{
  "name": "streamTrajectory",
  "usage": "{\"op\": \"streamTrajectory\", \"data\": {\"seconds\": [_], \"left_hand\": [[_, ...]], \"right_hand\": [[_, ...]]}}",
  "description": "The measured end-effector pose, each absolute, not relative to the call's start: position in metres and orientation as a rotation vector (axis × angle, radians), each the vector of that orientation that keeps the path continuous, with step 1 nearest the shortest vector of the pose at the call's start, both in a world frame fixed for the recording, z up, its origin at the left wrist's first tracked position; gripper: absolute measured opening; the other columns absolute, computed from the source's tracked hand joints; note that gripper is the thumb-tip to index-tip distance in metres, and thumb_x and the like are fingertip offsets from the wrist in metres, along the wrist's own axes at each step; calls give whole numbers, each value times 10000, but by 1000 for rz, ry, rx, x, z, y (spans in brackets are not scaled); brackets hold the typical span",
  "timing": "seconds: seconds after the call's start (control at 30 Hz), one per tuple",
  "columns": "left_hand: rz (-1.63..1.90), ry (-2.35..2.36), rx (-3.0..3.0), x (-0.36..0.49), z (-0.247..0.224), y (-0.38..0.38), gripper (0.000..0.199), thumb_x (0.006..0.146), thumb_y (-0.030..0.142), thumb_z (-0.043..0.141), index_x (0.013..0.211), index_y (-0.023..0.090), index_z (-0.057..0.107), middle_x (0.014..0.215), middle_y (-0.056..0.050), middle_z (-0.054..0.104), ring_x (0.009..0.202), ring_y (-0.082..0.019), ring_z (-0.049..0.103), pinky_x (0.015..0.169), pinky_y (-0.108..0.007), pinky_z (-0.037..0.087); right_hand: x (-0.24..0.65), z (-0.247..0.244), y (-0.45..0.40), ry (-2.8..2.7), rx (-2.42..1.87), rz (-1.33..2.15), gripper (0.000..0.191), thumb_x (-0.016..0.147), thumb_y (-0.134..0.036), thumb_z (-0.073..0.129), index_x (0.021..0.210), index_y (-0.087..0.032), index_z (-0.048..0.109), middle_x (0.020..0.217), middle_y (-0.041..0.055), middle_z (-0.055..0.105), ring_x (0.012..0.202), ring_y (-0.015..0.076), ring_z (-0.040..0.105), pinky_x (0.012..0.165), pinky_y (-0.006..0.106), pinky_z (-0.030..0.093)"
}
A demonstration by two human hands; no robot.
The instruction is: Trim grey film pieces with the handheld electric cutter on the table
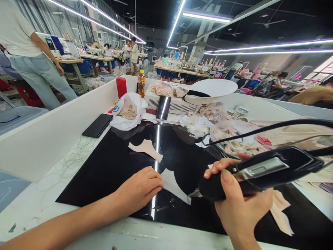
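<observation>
Hands over black board (104,173) | right hand (239,206) grasping black tool (267,170); left hand (142,187) curled, can't tell if gripping | white piece (171,185) flat on board between hands: best pinned smooth | metal tip (195,193) at piece's right corner: ease along level, fingers clear

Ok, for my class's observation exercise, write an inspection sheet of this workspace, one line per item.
Surface: glossy black sheet on a white table.
Job's things: pale piece and pink piece on the sheet; black handheld tool, its metal tip at the pale piece's right end.
Clutter: plastic bag, drink bottle, dark flat slab.
Fingers: left hand curled beside the pale piece, contact unclear; right hand grips the tool.
Cables: black cable arcs above the tool.
Surroundings: sewing machines, people, ceiling lights.
</observation>
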State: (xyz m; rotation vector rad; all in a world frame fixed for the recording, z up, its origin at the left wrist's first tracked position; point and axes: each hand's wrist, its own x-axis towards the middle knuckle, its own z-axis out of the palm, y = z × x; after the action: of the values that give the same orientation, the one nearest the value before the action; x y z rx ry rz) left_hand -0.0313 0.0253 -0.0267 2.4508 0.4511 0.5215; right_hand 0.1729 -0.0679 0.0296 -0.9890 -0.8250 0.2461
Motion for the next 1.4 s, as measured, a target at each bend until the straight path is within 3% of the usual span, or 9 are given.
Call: {"op": "streamTrajectory", "data": {"seconds": [0.17,0.3,0.7,1.27,1.4], "left_hand": [[509,344,2481,-34,-29,18,226,1071,208,478,1082,194,702,986,-32,668,938,-167,618,1084,-388,468],[541,354,2477,-32,-30,18,184,1051,185,520,1078,195,702,1035,-40,654,984,-173,606,1008,-328,495],[510,341,2457,-27,-24,23,156,986,116,602,1087,187,697,1111,-52,650,1029,-195,578,945,-315,486],[483,391,2436,-30,-23,24,174,990,149,606,1114,217,706,1130,-46,647,1057,-200,591,960,-330,501],[468,370,2428,-31,-19,27,208,975,147,630,1150,226,710,1181,-49,655,1109,-214,602,1062,-382,473]], "right_hand": [[173,34,-60,-770,-963,203,388,809,-194,839,1112,-253,606,815,-42,653,642,153,609,609,321,551],[158,34,-59,-814,-911,286,373,851,-189,801,1145,-265,585,835,-40,647,642,147,625,611,318,560],[140,25,-50,-895,-879,391,404,866,-156,744,1199,-259,540,860,-29,638,665,148,633,609,312,580],[140,28,-51,-887,-930,359,389,854,-134,725,1177,-258,548,823,-39,650,607,141,635,543,283,559],[148,27,-50,-871,-944,349,391,864,-146,737,1190,-264,557,844,-38,654,627,140,639,564,287,560]]}}
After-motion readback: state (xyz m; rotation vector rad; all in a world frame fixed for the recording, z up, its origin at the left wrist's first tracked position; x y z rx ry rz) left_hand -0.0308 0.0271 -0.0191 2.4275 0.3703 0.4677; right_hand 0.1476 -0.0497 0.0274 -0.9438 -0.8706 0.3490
